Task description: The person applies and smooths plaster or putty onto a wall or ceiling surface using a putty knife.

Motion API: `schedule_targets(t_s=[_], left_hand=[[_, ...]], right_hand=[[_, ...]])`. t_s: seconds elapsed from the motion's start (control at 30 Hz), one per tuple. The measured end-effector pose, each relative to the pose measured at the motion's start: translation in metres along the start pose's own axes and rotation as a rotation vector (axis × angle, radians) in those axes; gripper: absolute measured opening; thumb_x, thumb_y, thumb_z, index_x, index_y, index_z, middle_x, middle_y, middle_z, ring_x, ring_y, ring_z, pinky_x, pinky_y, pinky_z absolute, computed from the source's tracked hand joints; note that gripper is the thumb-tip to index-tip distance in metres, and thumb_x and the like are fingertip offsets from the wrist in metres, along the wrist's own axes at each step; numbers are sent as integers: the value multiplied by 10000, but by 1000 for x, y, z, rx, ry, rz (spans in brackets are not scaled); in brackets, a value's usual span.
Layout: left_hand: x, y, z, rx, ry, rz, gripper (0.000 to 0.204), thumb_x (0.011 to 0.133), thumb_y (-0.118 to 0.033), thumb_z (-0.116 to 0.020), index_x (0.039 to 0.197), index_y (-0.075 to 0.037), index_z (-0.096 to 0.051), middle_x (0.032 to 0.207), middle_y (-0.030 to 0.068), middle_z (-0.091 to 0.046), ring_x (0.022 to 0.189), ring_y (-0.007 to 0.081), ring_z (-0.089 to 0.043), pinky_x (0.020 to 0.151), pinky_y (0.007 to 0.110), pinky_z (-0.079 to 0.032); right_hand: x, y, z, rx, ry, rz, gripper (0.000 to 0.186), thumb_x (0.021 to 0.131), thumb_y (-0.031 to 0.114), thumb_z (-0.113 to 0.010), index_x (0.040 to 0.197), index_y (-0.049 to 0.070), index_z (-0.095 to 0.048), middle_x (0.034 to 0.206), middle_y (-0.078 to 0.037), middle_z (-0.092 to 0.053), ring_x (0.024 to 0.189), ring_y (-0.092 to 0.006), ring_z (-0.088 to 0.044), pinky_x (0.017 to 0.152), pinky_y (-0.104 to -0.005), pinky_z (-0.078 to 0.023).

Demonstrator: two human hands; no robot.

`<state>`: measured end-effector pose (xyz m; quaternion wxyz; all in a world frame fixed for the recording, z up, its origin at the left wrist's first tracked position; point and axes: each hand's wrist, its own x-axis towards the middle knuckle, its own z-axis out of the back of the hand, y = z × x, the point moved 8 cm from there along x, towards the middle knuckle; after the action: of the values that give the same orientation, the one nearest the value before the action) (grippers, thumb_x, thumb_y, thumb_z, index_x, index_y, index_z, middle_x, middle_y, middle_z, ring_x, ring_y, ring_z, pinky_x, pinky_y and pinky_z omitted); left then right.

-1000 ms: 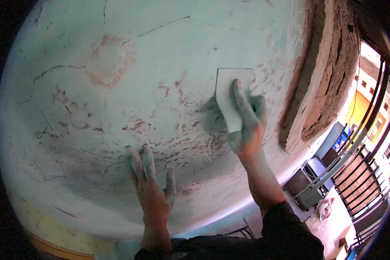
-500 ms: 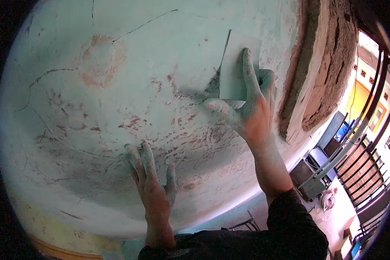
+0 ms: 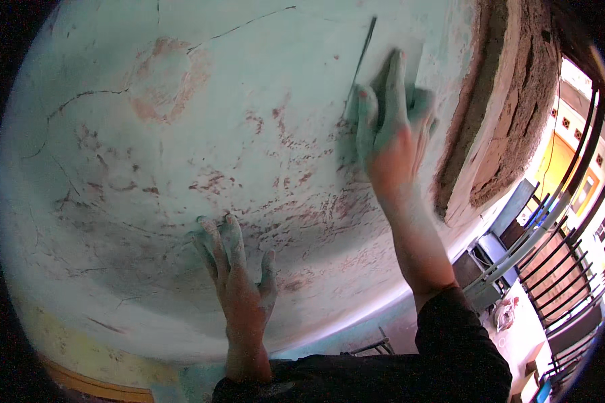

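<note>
In front of me is a pale green wall (image 3: 249, 74) with brownish scuffs and scraped patches. My right hand (image 3: 393, 134), coated in pale dust, presses a thin, flat rectangular sheet (image 3: 380, 54) against the upper right of it. The sheet matches the wall in colour, with one dark long edge. The thumb and fingers lie over it, pointing upward, and hide its lower part; its exact kind does not show. Lower and to the left, my left hand (image 3: 235, 269) rests with spread fingertips on the scuffed wall, holding nothing. It is dusty too.
A rough, broken brown recess (image 3: 474, 101) runs down the wall's right side. Beyond it are black metal railings (image 3: 558, 269), a grey pipe and stacked items on a pale floor. Cracks branch across the upper left wall. A dark metal frame (image 3: 373, 347) shows below.
My right hand has slid upward along the wall with the sheet, and its thumb has swung up beside the fingers. My left hand stays at nearly the same place.
</note>
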<state>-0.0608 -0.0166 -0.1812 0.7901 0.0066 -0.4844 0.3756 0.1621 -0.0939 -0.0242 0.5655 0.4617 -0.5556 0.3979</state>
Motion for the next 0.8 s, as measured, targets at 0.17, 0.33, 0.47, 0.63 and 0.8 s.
schedule_targets(t_s=[0.17,0.33,0.47,0.63,0.8], left_hand=[[0,3,-4,3,65,16,731,945,-291,-646,1561,-75,-315,1621,264,-182,1483,528,-114,1186,617,-167],[2,-2,-1,14,25,-47,721,942,-254,-650,1559,-80,-320,1614,259,-207,1482,522,-130,1188,616,-166],[1,-1,-1,4,3,-4,710,950,-252,-640,1568,-116,-317,1631,202,-224,1501,477,-140,1195,598,-181],[1,-3,-1,26,13,-10,731,944,-276,-654,1571,-122,-312,1624,236,-211,1497,483,-144,1191,597,-192],[0,-3,-3,26,7,15,744,947,-295,-651,1577,-124,-296,1624,269,-169,1485,516,-140,1184,598,-206]], right_hand=[[-2,-9,-9,16,120,-58,631,947,421,-629,1512,204,-451,1066,-286,-514,904,-431,-569,845,-551,-430],[19,-15,-4,-7,-14,47,585,967,373,-607,1510,213,-456,1125,-311,-514,1022,-461,-532,876,-545,-436],[8,-19,-14,35,108,-3,601,947,360,-635,1497,175,-479,1052,-270,-512,906,-417,-529,830,-490,-461],[20,-16,-2,-11,-53,77,500,947,317,-640,1422,175,-574,934,-231,-571,882,-387,-546,809,-477,-460],[17,-12,0,63,-85,158,457,992,233,-597,1396,22,-568,1024,-237,-683,894,-355,-573,837,-399,-490]])
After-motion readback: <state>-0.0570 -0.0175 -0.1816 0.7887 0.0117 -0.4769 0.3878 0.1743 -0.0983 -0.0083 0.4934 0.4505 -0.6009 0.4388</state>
